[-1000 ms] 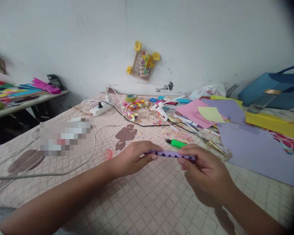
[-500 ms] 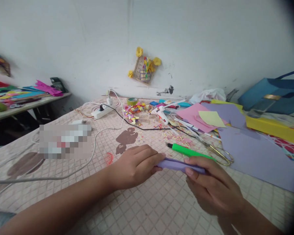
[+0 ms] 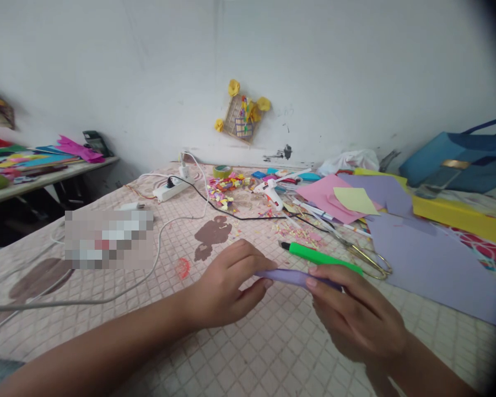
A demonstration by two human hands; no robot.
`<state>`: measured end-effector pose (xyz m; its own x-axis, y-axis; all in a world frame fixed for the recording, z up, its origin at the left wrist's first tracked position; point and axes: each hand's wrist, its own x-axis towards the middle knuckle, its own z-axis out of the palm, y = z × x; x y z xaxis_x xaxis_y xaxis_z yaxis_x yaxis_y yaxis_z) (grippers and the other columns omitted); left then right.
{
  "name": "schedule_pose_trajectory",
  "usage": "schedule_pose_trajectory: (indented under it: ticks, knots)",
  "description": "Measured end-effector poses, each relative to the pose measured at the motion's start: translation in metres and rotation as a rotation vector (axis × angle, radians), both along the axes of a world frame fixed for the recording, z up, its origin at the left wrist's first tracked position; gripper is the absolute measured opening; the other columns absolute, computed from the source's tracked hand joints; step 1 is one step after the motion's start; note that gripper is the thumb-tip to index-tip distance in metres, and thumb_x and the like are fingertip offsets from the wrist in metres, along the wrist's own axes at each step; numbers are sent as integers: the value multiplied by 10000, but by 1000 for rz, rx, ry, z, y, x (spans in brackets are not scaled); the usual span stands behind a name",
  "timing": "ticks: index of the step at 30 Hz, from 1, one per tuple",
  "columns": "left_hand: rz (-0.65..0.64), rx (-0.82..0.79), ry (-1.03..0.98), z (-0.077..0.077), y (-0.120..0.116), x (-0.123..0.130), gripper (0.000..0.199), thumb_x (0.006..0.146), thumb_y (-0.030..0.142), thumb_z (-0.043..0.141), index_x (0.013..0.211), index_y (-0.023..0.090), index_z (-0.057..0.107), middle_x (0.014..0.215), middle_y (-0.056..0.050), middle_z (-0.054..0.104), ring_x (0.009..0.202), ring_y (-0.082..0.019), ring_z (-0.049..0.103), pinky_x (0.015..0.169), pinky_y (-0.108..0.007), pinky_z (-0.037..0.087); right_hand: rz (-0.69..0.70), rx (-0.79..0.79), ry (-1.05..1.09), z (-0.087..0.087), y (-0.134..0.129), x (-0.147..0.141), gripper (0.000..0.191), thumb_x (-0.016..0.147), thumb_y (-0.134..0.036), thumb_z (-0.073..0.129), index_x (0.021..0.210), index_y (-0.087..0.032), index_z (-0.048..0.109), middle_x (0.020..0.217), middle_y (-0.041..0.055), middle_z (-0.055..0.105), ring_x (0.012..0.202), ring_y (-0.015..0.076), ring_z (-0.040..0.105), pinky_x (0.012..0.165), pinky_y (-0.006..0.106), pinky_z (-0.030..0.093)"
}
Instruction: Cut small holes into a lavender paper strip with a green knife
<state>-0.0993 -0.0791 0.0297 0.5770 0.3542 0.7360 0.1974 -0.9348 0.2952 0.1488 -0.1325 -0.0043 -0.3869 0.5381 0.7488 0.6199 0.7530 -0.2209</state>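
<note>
A narrow folded strip of purple paper (image 3: 291,277) is held above the table, slightly tilted down to the right. My left hand (image 3: 231,286) has its left end between the fingers on top and the thumb below, the grip a little loose. My right hand (image 3: 359,314) pinches the strip's right end between thumb and fingers. Just beyond the right hand lies a green utility knife (image 3: 324,258) with a black tip. Gold-handled scissors (image 3: 367,256) rest to the right of it, near a large purple paper sheet (image 3: 434,270).
A white glue gun (image 3: 270,193) lies at the back among paper scraps (image 3: 227,187), near a roll of tape (image 3: 222,171). A power strip (image 3: 169,191) and a grey cable (image 3: 107,300) are on the left. Pink paper (image 3: 330,196), a yellow box-like piece (image 3: 458,220) and a blue bag (image 3: 450,160) are right.
My left thumb and fingers have parted slightly and shifted a little left along the strip. My right hand keeps its pinch, having moved very slightly left.
</note>
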Motion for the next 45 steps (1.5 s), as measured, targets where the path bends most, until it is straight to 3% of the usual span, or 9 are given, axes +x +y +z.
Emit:
schedule_pose_trajectory:
  ticks: [3, 7, 13, 19, 26, 34, 40, 43, 45]
  knots:
    - [-7, 15, -6, 1, 0, 0, 232, 834, 104, 543, 1061, 149, 540, 883, -70, 597, 818, -158, 539, 712, -308, 496, -61, 115, -119, 3, -1, -3, 727, 779, -35, 603, 1406, -338, 395, 1140, 49, 663, 951, 253, 659, 844, 399, 569]
    - [4, 52, 2, 2, -1, 0, 222, 828, 91, 544, 1043, 141, 541, 879, -70, 597, 814, -159, 537, 711, -314, 494, -71, 175, -109, 7, 0, -10, 649, 772, -34, 628, 1351, -278, 463, 1115, 58, 663, 937, 236, 666, 844, 400, 573]
    - [17, 118, 8, 2, 1, 0, 228, 828, 80, 523, 1043, 157, 546, 873, -63, 612, 814, -163, 548, 709, -316, 495, -21, 154, -115, 16, 1, -17, 391, 794, -14, 598, 1146, -181, 561, 1147, 106, 637, 1031, 209, 619, 896, 369, 533]
    - [34, 155, 37, 1, 2, 0, 188, 825, 83, 530, 1000, 146, 558, 858, -65, 614, 793, -155, 549, 695, -306, 492, 96, 55, -44, 17, 5, -18, 264, 790, 5, 578, 948, -207, 583, 1073, 65, 660, 963, 188, 637, 817, 361, 545]
    - [8, 105, 33, 4, 0, -1, 191, 831, 107, 532, 1010, 154, 583, 846, -66, 632, 758, -149, 570, 662, -288, 498, 140, 64, -46, 16, 6, -15, 363, 785, 11, 573, 1086, -192, 577, 1069, 80, 664, 973, 202, 642, 833, 381, 540]
    - [-30, -125, 8, 3, 4, -2, 189, 828, 166, 590, 1013, 138, 620, 843, -67, 680, 764, -145, 615, 688, -267, 504, 43, -26, 5, 16, 4, -16, 344, 814, -16, 549, 1066, -248, 580, 1100, 53, 647, 999, 178, 627, 835, 326, 537]
    - [7, -296, 31, 7, 6, -3, 214, 811, 245, 644, 999, 143, 654, 831, -55, 707, 690, -125, 632, 634, -229, 493, -3, -199, 194, 14, 5, -19, 325, 794, -82, 609, 1037, -298, 621, 1052, 22, 680, 961, 185, 649, 804, 337, 556]
    - [-33, -457, -3, 7, 8, -3, 204, 799, 241, 656, 972, 134, 656, 802, -46, 692, 634, -98, 611, 566, -189, 478, -1, -334, 348, 17, 6, -23, 256, 780, -124, 643, 954, -310, 675, 970, 11, 716, 922, 187, 668, 783, 321, 567]
    - [-116, -652, -26, 5, 10, -3, 164, 804, 240, 648, 921, 125, 658, 730, -25, 660, 560, -74, 583, 497, -163, 458, -1, -459, 467, 20, 7, -25, 201, 758, -160, 674, 892, -306, 706, 894, 11, 733, 817, 178, 687, 700, 291, 579]
